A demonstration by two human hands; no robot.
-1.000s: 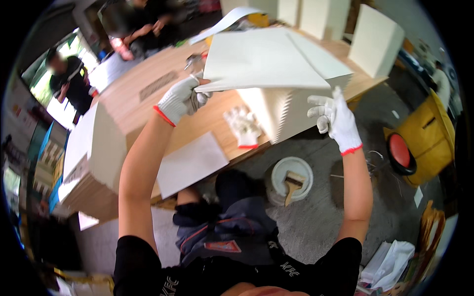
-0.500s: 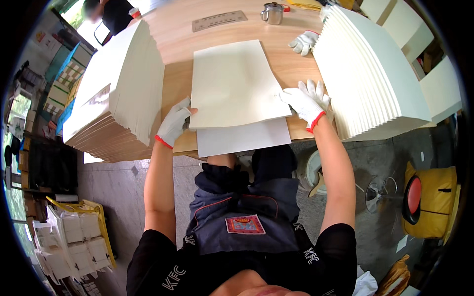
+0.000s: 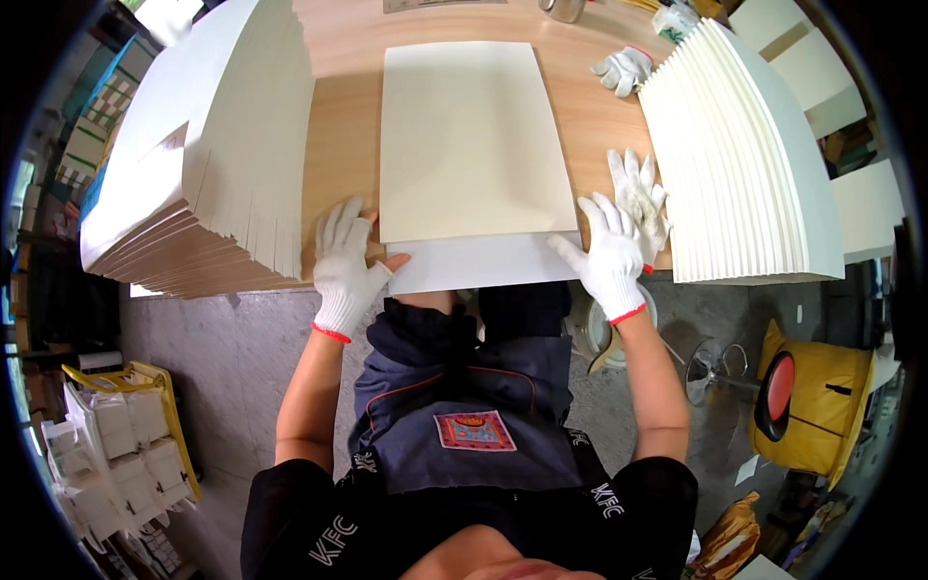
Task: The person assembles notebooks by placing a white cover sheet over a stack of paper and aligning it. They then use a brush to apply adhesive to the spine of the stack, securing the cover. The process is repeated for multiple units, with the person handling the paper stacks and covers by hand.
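Observation:
A cream paper sheet (image 3: pixel 474 145) lies flat on the wooden table in front of me. Below its near edge a whitish sheet (image 3: pixel 483 263) sticks out, reaching the table's front edge. My left hand (image 3: pixel 346 266), in a white knit glove with a red cuff, is spread at the left side, its bare thumb tip on the whitish sheet's left edge. At the right corner my gloved right hand (image 3: pixel 609 253) also has its fingers apart, thumb over the whitish sheet's right end. Neither hand grips anything. A loose white glove (image 3: pixel 635 198) lies just beyond my right hand.
A tall paper stack (image 3: pixel 246 145) stands on the left. On the right is a stack of folded cream sheets (image 3: pixel 730 155). Another glove (image 3: pixel 623 70) and a metal cup (image 3: pixel 563 9) lie farther back. Below the table is a white bucket (image 3: pixel 646 314).
The cream sheet, whose near edge was held slightly raised between both hands, now lies flat. Both hands have let go of its sides and come nearer to me, fingers spread.

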